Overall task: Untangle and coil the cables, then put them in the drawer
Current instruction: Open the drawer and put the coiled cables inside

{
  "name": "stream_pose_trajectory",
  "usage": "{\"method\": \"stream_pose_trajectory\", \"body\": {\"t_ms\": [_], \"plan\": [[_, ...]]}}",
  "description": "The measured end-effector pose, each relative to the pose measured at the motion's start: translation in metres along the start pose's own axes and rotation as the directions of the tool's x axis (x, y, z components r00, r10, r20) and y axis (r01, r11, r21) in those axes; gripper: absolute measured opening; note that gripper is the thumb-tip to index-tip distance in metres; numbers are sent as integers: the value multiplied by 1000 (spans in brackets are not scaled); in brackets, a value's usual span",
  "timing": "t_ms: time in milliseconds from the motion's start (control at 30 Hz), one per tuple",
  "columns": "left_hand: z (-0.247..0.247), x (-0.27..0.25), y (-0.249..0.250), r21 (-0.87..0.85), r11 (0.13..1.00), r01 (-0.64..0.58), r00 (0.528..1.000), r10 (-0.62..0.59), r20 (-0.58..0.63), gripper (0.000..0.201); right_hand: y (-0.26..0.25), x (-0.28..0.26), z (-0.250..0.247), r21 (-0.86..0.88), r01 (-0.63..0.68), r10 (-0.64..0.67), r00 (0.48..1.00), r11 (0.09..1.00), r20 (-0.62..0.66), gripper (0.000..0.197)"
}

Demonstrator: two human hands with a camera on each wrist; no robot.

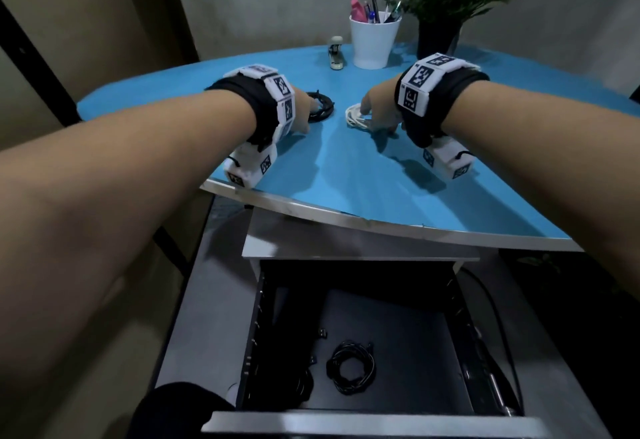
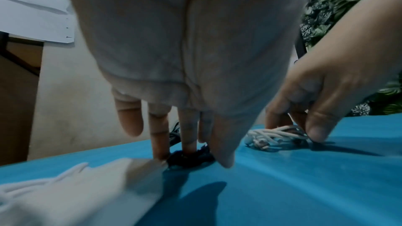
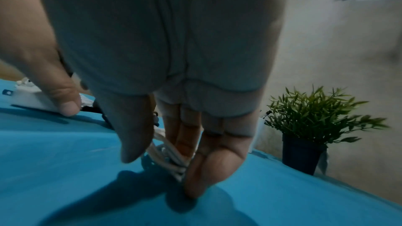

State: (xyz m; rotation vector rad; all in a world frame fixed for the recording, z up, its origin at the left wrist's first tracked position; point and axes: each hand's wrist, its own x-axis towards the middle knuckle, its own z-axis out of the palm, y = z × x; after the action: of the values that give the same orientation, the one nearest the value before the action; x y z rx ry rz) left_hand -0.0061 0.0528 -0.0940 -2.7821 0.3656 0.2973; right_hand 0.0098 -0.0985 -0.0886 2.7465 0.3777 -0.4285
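Observation:
A black coiled cable lies on the blue table. My left hand reaches down onto its near edge. In the left wrist view the fingers and thumb of the left hand stand on either side of the black cable and pinch it. To the right, my right hand holds a white coiled cable. The right wrist view shows the white cable caught between thumb and fingers of the right hand. Below the table, the open drawer holds another black coil.
A white cup of pens, a stapler and a potted plant stand at the table's back. The table's front edge overhangs the drawer. A dark cord runs down beside the drawer on the right.

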Motion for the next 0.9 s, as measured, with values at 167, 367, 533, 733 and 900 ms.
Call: {"method": "stream_pose_trajectory", "body": {"t_ms": [167,367,533,733,900], "plan": [[-6,-10,3,44,998,-50,996,47,76,44,-1,-18,7,2,-40,40,999,999,-28,31],[11,-33,11,45,995,-85,996,85,0,42,-4,-57,12,161,41,-33,998,986,-52,28],[11,-80,14,-154,973,-174,983,162,-82,20,-13,-113,17,297,93,-75,995,950,-72,24],[7,-155,17,-312,905,-289,957,278,-79,17,-29,-194,27,408,210,-192,978,888,-85,20],[31,-193,46,-416,829,-373,913,407,-7,13,-41,-222,67,461,249,-280,960,851,-1,21]]}}
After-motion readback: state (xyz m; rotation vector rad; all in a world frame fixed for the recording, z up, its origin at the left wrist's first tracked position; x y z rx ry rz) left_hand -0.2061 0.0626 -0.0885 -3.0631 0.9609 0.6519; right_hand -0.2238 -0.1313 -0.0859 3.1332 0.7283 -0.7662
